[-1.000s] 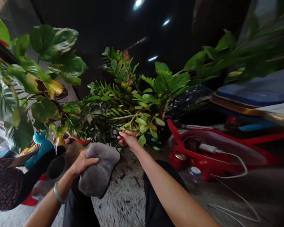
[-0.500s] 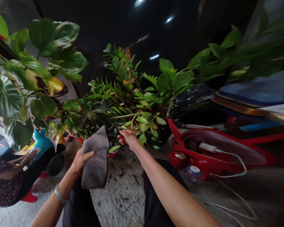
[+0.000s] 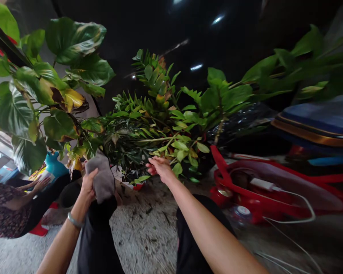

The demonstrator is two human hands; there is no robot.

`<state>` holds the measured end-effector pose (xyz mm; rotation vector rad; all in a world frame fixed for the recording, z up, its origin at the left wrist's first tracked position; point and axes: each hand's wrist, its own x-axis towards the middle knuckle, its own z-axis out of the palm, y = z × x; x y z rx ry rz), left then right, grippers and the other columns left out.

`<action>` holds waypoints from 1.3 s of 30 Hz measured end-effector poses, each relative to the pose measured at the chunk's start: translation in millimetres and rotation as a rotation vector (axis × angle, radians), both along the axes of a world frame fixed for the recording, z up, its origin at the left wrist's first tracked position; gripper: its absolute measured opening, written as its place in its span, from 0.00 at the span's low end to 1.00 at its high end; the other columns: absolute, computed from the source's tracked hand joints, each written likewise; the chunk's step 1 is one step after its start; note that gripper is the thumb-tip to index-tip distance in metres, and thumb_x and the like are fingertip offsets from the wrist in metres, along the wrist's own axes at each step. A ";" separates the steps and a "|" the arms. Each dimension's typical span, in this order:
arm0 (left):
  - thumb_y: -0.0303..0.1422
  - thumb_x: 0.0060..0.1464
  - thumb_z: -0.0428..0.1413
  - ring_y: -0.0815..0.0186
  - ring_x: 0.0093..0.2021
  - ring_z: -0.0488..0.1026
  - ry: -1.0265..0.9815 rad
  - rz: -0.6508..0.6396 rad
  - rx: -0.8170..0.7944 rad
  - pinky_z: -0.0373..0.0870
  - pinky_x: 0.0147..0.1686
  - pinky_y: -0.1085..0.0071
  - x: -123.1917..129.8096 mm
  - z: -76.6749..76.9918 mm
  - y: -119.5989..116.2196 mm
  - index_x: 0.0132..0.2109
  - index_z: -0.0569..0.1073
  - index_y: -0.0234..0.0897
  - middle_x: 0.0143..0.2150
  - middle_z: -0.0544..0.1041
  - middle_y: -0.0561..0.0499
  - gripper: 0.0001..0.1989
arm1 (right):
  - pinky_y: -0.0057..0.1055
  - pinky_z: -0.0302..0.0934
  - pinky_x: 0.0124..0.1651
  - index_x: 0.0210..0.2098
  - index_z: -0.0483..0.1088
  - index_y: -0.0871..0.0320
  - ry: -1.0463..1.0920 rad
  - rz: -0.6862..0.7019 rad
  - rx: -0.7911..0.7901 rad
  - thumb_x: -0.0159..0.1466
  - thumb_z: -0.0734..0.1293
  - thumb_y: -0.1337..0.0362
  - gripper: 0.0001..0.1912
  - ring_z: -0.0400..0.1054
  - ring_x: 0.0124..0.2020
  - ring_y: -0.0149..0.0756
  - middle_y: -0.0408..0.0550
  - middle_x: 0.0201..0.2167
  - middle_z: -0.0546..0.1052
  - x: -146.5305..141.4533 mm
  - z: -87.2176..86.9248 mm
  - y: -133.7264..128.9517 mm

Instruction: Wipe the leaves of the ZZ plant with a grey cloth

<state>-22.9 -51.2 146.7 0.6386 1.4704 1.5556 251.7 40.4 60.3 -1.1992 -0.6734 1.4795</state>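
Observation:
My left hand (image 3: 88, 186) grips a folded grey cloth (image 3: 102, 178), thumb on its near face, at the lower left of the plants. The fingers of my right hand (image 3: 162, 169) are curled together at the lower leaves of a green leafy plant (image 3: 180, 145). Whether a leaf or stem is between those fingers cannot be made out. Dark, narrow foliage (image 3: 133, 156) lies between the two hands. Large broad leaves (image 3: 61, 123), one partly yellow and brown, hang above my left hand.
On the right is a red basket (image 3: 274, 205) holding a white charger (image 3: 261, 184) with a trailing cable. Stacked blue and brown items (image 3: 317, 121) lie behind it. At left, another person (image 3: 11, 205) sits beside a turquoise object (image 3: 54, 163). Rough ground (image 3: 145, 232) shows between my knees.
My left hand has carried the cloth left and slightly up, farther from my right hand. My right hand stays by the same leaves, while the view has shifted slightly left.

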 end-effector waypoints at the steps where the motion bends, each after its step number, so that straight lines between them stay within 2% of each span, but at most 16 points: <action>1: 0.32 0.36 0.74 0.59 0.25 0.81 0.003 -0.021 -0.017 0.80 0.29 0.66 1.1 -7.7 -13.4 0.38 0.78 0.31 0.29 0.83 0.47 0.20 | 0.19 0.59 0.12 0.31 0.66 0.55 -0.001 -0.007 0.001 0.63 0.72 0.66 0.10 0.67 0.11 0.28 0.39 0.17 0.77 1.8 -0.7 -0.4; 3: 0.35 0.35 0.75 0.59 0.25 0.81 0.026 -0.041 0.003 0.80 0.29 0.66 1.4 -5.1 -36.2 0.40 0.79 0.32 0.30 0.84 0.47 0.23 | 0.19 0.58 0.12 0.31 0.67 0.55 -0.001 -0.014 0.006 0.64 0.71 0.67 0.09 0.67 0.11 0.28 0.39 0.17 0.77 5.0 -2.0 -0.7; 5: 0.36 0.35 0.75 0.60 0.26 0.81 0.056 -0.032 0.111 0.80 0.30 0.67 -1.0 18.6 -44.4 0.41 0.79 0.35 0.31 0.85 0.49 0.24 | 0.19 0.58 0.11 0.30 0.66 0.56 -0.002 -0.011 0.005 0.64 0.70 0.68 0.09 0.66 0.10 0.28 0.39 0.16 0.77 6.3 -2.5 0.0; 8: 0.37 0.36 0.74 0.60 0.30 0.82 0.077 0.053 0.313 0.80 0.33 0.69 -7.4 64.3 -23.5 0.42 0.79 0.39 0.33 0.85 0.52 0.24 | 0.20 0.59 0.11 0.27 0.65 0.55 0.002 0.011 -0.015 0.63 0.70 0.68 0.11 0.66 0.10 0.28 0.40 0.17 0.77 4.1 -0.5 1.5; 10: 0.35 0.35 0.73 0.62 0.29 0.81 0.088 0.118 0.367 0.79 0.33 0.70 -10.2 78.5 1.8 0.41 0.79 0.39 0.31 0.84 0.54 0.22 | 0.21 0.60 0.12 0.27 0.65 0.55 0.006 0.024 -0.022 0.62 0.71 0.67 0.11 0.66 0.10 0.29 0.40 0.17 0.78 1.1 2.0 1.7; 12: 0.32 0.32 0.73 0.63 0.27 0.80 0.090 0.119 0.305 0.79 0.32 0.69 -8.5 69.3 21.3 0.39 0.79 0.37 0.29 0.83 0.53 0.22 | 0.21 0.60 0.12 0.28 0.65 0.55 0.005 0.039 -0.012 0.63 0.71 0.67 0.11 0.67 0.10 0.28 0.40 0.16 0.77 -1.1 4.2 1.0; 14: 0.30 0.29 0.73 0.62 0.26 0.79 0.083 0.047 0.179 0.79 0.31 0.67 -1.8 39.8 25.0 0.38 0.80 0.34 0.29 0.83 0.51 0.23 | 0.20 0.61 0.12 0.29 0.66 0.55 0.005 0.052 0.001 0.63 0.70 0.68 0.10 0.67 0.11 0.28 0.40 0.16 0.77 -1.5 4.9 -0.4; 17: 0.32 0.28 0.74 0.58 0.28 0.80 0.089 -0.097 0.014 0.79 0.31 0.65 12.5 -12.1 0.7 0.37 0.80 0.32 0.30 0.84 0.46 0.24 | 0.20 0.61 0.13 0.30 0.67 0.56 0.003 0.050 0.006 0.63 0.71 0.68 0.09 0.67 0.11 0.28 0.40 0.17 0.78 1.7 2.5 -1.9; 19: 0.33 0.28 0.75 0.58 0.28 0.80 0.100 -0.151 -0.029 0.78 0.30 0.65 19.8 -28.2 -22.4 0.36 0.80 0.32 0.30 0.83 0.46 0.23 | 0.20 0.61 0.13 0.31 0.68 0.55 -0.003 0.038 0.006 0.62 0.73 0.66 0.09 0.68 0.11 0.29 0.40 0.17 0.78 5.1 -0.7 -1.9; 21: 0.34 0.28 0.75 0.57 0.28 0.80 0.104 -0.164 -0.002 0.78 0.30 0.65 23.0 -19.7 -37.7 0.37 0.80 0.34 0.30 0.84 0.48 0.23 | 0.20 0.60 0.13 0.31 0.67 0.55 -0.006 0.027 0.013 0.61 0.74 0.65 0.10 0.67 0.11 0.29 0.39 0.17 0.78 8.0 -3.7 -1.2; 23: 0.34 0.30 0.75 0.57 0.30 0.81 0.111 -0.137 0.090 0.79 0.32 0.66 22.5 8.4 -38.7 0.40 0.81 0.35 0.33 0.85 0.49 0.24 | 0.19 0.59 0.12 0.30 0.66 0.55 -0.006 0.030 0.018 0.61 0.74 0.64 0.11 0.67 0.11 0.28 0.39 0.17 0.78 9.4 -4.9 -0.4; 26: 0.33 0.32 0.73 0.60 0.32 0.81 0.137 -0.037 0.286 0.79 0.34 0.70 19.4 56.4 -17.5 0.44 0.80 0.39 0.36 0.85 0.52 0.26 | 0.19 0.59 0.13 0.28 0.65 0.55 -0.004 0.056 0.005 0.62 0.73 0.65 0.12 0.68 0.12 0.28 0.40 0.18 0.78 8.1 -2.7 0.2; 28: 0.32 0.32 0.73 0.63 0.30 0.80 0.142 0.007 0.358 0.78 0.33 0.71 19.8 70.8 1.0 0.44 0.80 0.40 0.34 0.85 0.54 0.27 | 0.19 0.60 0.13 0.28 0.65 0.55 0.005 0.076 0.004 0.63 0.72 0.66 0.11 0.68 0.12 0.28 0.41 0.18 0.79 5.7 -0.1 -0.1; 30: 0.33 0.30 0.73 0.64 0.28 0.79 0.133 -0.027 0.325 0.78 0.32 0.71 24.3 62.8 13.5 0.42 0.80 0.39 0.32 0.84 0.54 0.26 | 0.20 0.61 0.14 0.29 0.66 0.55 0.011 0.087 0.012 0.63 0.71 0.67 0.10 0.68 0.12 0.28 0.41 0.18 0.79 3.3 1.6 -1.0; 36: 0.35 0.29 0.73 0.61 0.26 0.77 0.104 -0.264 -0.011 0.75 0.30 0.67 47.1 -19.1 -9.8 0.32 0.79 0.34 0.26 0.81 0.50 0.19 | 0.20 0.61 0.14 0.33 0.67 0.56 0.003 0.082 0.033 0.63 0.72 0.66 0.08 0.69 0.12 0.29 0.41 0.18 0.79 6.4 -3.1 -3.4; 39: 0.32 0.28 0.71 0.60 0.28 0.78 0.124 -0.294 0.036 0.75 0.33 0.67 47.6 -16.1 -26.1 0.33 0.80 0.35 0.27 0.81 0.51 0.18 | 0.20 0.61 0.14 0.31 0.66 0.55 0.006 0.081 0.030 0.63 0.70 0.67 0.08 0.69 0.12 0.29 0.41 0.18 0.79 11.7 -4.6 -3.8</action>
